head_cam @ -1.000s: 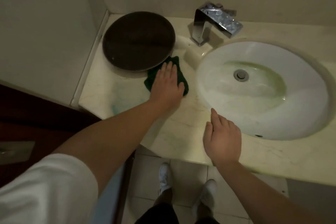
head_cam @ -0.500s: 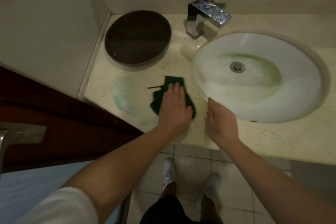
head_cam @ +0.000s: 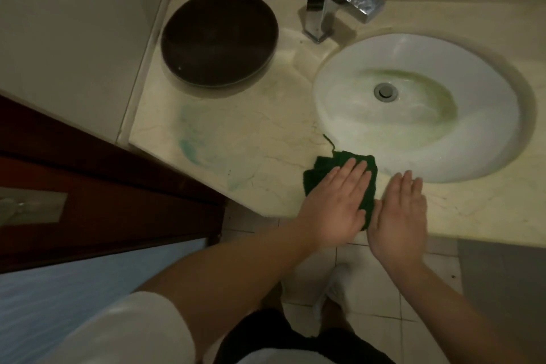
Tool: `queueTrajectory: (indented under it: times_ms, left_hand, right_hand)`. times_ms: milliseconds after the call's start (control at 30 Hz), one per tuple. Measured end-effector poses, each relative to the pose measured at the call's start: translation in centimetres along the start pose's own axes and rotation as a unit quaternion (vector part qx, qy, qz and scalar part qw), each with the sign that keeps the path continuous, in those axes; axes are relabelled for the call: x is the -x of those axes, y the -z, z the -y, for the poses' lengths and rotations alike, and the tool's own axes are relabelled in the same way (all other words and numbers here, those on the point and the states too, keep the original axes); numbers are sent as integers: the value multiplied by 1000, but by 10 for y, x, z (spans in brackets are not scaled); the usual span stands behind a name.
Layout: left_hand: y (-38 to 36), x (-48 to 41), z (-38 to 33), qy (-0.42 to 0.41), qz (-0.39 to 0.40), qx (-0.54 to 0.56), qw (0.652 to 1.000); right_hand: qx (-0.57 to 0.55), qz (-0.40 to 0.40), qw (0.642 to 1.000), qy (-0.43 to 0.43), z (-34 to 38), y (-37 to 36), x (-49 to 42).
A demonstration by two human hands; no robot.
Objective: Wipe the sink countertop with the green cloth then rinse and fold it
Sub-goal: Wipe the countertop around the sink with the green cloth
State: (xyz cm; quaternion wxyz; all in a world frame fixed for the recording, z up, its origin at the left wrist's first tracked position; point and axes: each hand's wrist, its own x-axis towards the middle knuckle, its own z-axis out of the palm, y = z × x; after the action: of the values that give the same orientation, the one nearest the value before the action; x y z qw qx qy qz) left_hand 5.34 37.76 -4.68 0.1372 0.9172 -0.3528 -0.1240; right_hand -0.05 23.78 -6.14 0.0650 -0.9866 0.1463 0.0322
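The green cloth (head_cam: 325,174) lies bunched at the countertop's (head_cam: 251,151) front edge, lower centre of the frame, just left of the sink (head_cam: 413,103). My left hand (head_cam: 336,204) presses flat on it, fingers together, covering its near half. My right hand (head_cam: 399,213) rests open beside it, touching its right edge. Bluish smears remain well left, so my left hand should sweep that way.

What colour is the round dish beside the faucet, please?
Dark brown, nearly black; the round dish shows in the head view.
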Motion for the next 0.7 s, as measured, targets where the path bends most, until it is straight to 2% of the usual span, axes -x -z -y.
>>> queueTrajectory:
  times_ms: [100,167,267,400,500,600,700]
  left_hand:
    - [11,16,29,-16,19,-14,1000]
    - [19,28,51,7,25,-42,999]
    - [36,51,105,74,6,-84,994]
    - [56,71,169,179,-14,-82,980]
    - [52,58,148,228,-24,-60,972]
    - [38,40,102,160,-29,-25,986]
    - [34,52,85,122,2,-30,992]
  right_hand:
    - [-1,10,1000,1,11,0,-3]
    - [-6,12,1000,3,15,2,-6]
    - [-13,18,1000,1,16,4,-8]
    - [-30,19,999,-10,23,7,-10]
    - [-64,11,997,38,51,7,-20]
    - [-85,3,990,110,97,3,-41]
    - [-97,22,988,118,136,3,-62]
